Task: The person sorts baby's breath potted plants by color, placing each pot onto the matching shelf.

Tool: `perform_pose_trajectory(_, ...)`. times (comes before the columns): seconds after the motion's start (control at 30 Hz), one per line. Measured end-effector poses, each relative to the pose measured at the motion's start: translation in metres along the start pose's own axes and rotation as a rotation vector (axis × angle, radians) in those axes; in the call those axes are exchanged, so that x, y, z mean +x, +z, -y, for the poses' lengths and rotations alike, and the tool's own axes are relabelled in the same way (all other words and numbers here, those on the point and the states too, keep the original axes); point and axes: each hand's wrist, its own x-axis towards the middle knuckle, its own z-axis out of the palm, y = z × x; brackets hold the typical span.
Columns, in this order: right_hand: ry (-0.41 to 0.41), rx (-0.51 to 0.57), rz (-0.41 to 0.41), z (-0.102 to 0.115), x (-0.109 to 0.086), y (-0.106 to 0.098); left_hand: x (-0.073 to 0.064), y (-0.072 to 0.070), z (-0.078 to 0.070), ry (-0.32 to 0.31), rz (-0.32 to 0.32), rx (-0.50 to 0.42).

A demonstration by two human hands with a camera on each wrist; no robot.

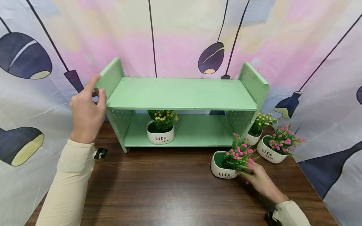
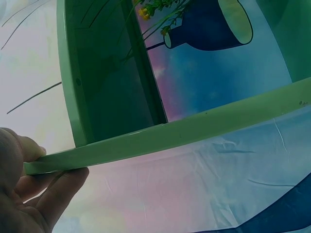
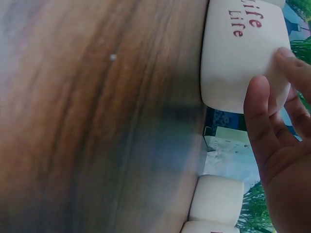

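My left hand [image 1: 87, 113] pinches the edge of the left side panel of a pale green two-tier shelf [image 1: 181, 94]. In the left wrist view, the thumb lies on one side of the panel edge [image 2: 121, 148] and fingers on the other. With my right hand [image 1: 263, 180] I hold the right end of a white oval flowerpot [image 1: 222, 172] lettered "Life", with pink artificial flowers [image 1: 239, 153] in it. This pot stands on the table in front of the shelf's right side. The right wrist view shows the thumb and fingers at the pot's end [image 3: 243, 68].
A white pot with yellow flowers [image 1: 160, 137] sits on the lower tier, left of centre. Right of the shelf stand another yellow-flowered pot [image 1: 253, 139] and a pink-flowered one [image 1: 271, 155]. A patterned curtain [image 1: 181, 37] hangs behind the dark wooden table [image 1: 158, 188].
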Motion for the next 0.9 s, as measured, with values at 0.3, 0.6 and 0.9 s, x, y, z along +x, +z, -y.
perform_pose_trajectory(0.3, -0.147, 0.005, -0.010, -0.006, 0.008, 0.005, 0.000, 0.000, 0.001, -0.003, -0.004, 0.000)
perform_pose_trajectory(0.6, 0.017, 0.080, -0.007, 0.005, 0.011, 0.012, 0.001, 0.001, 0.000, -0.010, -0.001, 0.005)
perform_pose_trajectory(0.9, 0.051, 0.010, -0.033, 0.012, 0.014, 0.014, 0.000, 0.001, 0.000, -0.019, 0.007, 0.008)
